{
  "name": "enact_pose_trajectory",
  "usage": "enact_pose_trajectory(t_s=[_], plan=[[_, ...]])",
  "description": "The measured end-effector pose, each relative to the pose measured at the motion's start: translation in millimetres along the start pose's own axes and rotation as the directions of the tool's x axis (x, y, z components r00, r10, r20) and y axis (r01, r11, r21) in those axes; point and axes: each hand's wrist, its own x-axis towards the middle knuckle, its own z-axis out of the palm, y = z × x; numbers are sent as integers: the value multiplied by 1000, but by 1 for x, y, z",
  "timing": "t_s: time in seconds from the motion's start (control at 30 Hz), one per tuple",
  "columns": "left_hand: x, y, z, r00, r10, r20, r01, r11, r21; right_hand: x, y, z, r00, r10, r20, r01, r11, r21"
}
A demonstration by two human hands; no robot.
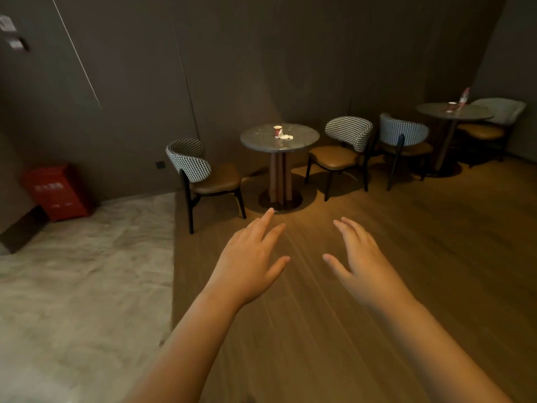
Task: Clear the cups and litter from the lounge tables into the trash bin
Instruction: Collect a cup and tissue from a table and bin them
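Nothing is cleared: both hands, left hand (250, 263) and right hand (360, 266), are reaching out with fingers spread, holding nothing, while a red cup (277, 131) and white litter (286, 137) are sitting on the near bench (255, 141), another cup (451, 106) on the far bench (476, 114)

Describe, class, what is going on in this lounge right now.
A person faces two lounge tables with the left hand and right hand held out open, holding nothing. Nothing is cleared yet: the near table carries a red cup and white litter; the far table carries a second cup and a bottle.
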Motion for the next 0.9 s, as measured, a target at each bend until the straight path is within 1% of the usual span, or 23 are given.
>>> enact_pose_trajectory(t_s=[0.07, 0.2, 0.37, 0.5, 0.6, 0.73, 0.9], plan=[[50, -28, 14, 1000, -15, 7, 14, 999, 32, 64, 8, 4, 1000, 6, -13, -6, 1000, 26], [138, -85, 29, 997, -69, -40, 72, 995, 70, 183, 8, 9, 997, -69, -38, 71, 996, 53], [240, -148, 55, 985, -145, -94, 150, 987, 50, 314, 10, 33, 990, -140, -12, 140, 986, 92], [328, -204, 104, 984, -151, -95, 153, 988, 16, 421, 25, 76, 988, -153, -29, 156, 979, 134], [399, -254, 144, 979, -185, -83, 183, 983, -32, 501, 41, 107, 992, -122, -25, 124, 980, 157], [502, -315, 185, 975, -207, -75, 201, 976, -85, 606, 70, 137, 999, 14, 33, -21, 980, 200], [631, -344, 226, 991, -127, -37, 121, 983, -141, 714, 120, 155, 992, 122, -24, -115, 973, 200]])
